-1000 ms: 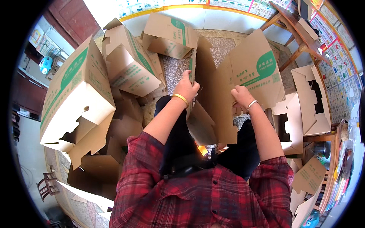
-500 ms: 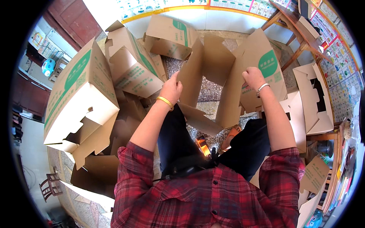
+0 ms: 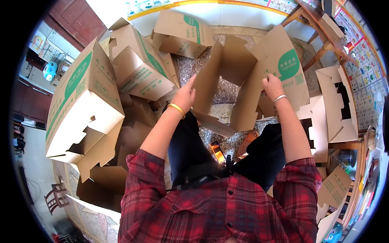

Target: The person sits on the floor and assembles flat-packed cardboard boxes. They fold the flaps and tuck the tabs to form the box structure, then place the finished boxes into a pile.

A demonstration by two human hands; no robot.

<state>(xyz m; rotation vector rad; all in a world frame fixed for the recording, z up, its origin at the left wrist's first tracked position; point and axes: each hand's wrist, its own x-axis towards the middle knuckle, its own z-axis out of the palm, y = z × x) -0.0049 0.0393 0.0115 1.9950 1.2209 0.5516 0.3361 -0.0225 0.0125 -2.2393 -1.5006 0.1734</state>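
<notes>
A brown cardboard box [image 3: 243, 77] with a green round mark stands spread open in front of my knees, its flaps sticking out. My left hand [image 3: 184, 95], with a gold bangle on the wrist, presses flat against the box's left wall. My right hand [image 3: 272, 86], with a silver bracelet, grips the edge of the right wall near the green mark. Both forearms come out of red plaid sleeves.
Folded-up boxes with green print [image 3: 85, 105] are piled at my left and ahead [image 3: 178, 32]. White-sided die-cut boxes [image 3: 336, 105] stand at the right beside a wooden table leg [image 3: 320, 52]. The floor is speckled stone [image 3: 227, 93]. A small chair [image 3: 54, 198] sits lower left.
The flat box has been pulled open into a wide tube: my left hand moved left and my right hand moved right and up, spreading the walls apart.
</notes>
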